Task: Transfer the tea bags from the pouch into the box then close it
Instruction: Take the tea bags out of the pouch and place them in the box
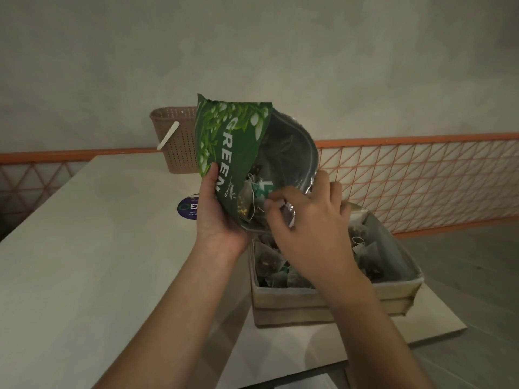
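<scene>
One pouch (233, 153), one box (331, 301) and two hands were in view. Tea bags were too many and too overlapped to count exactly: several lay in the box, and at least two showed at the mouth of the pouch.

The pouch was dark green with a pale leaf print and white lettering, and its inside was a dull grey. Its long axis ran tilted, with the sealed end up and away from the person and the open mouth pointing down toward the box. The box was pale and rectangular, stood open on the counter (92, 276), and sat directly below the fingers of both hands.

The left hand (217, 211) gripped the lower edge of the pouch, thumb curled over the printed face and the other fingers behind it. The right hand (309, 220) was at the pouch mouth, its fingers (276, 199) bent and touching a tea bag (247, 203) with a green and white tag; whether they pinched it could not be told. The tea bags (269, 262) in the box were greyish mesh pyramids with dark leaf inside and white strings.

Beyond the fingers, a brown perforated basket (177, 141) stood at the far edge of the counter, with a round dark sticker (186, 210) nearer on the surface.
</scene>
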Demonstrator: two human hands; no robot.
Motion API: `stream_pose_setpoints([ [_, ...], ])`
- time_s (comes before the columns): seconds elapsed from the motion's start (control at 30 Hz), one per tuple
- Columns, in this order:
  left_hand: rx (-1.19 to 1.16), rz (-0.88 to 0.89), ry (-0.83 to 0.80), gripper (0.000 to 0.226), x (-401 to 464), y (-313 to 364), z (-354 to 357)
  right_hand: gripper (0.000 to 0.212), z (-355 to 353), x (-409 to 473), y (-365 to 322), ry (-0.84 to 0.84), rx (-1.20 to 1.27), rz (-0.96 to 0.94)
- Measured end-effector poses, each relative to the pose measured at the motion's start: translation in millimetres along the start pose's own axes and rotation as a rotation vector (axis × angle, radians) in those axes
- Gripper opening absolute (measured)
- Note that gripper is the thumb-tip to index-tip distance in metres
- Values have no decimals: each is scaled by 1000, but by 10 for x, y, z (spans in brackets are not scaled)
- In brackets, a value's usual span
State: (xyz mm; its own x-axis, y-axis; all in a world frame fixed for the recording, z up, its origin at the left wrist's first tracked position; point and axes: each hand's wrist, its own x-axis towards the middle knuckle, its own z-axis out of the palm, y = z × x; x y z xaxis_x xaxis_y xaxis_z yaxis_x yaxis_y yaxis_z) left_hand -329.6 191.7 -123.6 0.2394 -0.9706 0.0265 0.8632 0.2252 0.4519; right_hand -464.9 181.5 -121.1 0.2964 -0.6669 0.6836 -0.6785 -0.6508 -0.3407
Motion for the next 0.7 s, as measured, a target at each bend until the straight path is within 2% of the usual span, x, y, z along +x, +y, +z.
stream_pose_setpoints([
  [0.07,-6,3,-8,64,-7,-3,8,42,-23,-14,-20,6,80,0],
  [0.13,-12,15,-15,65,-1,-7,7,41,-37,-38,-35,14,125,-7],
  [0.27,-4,22,-3,63,27,-3,-7,37,-3,-47,-21,0,-44,15],
  [0.4,1,10,5,63,23,-15,-22,16,9,-49,1,-27,-27,33],
  [0.53,11,12,27,63,8,-25,-21,4,-26,-37,41,-113,289,113],
  [0.6,16,8,41,62,13,-19,-24,10,-81,-4,39,-180,477,204],
  [0.7,3,-3,26,61,24,-26,-32,25,-157,45,42,-194,574,260],
])
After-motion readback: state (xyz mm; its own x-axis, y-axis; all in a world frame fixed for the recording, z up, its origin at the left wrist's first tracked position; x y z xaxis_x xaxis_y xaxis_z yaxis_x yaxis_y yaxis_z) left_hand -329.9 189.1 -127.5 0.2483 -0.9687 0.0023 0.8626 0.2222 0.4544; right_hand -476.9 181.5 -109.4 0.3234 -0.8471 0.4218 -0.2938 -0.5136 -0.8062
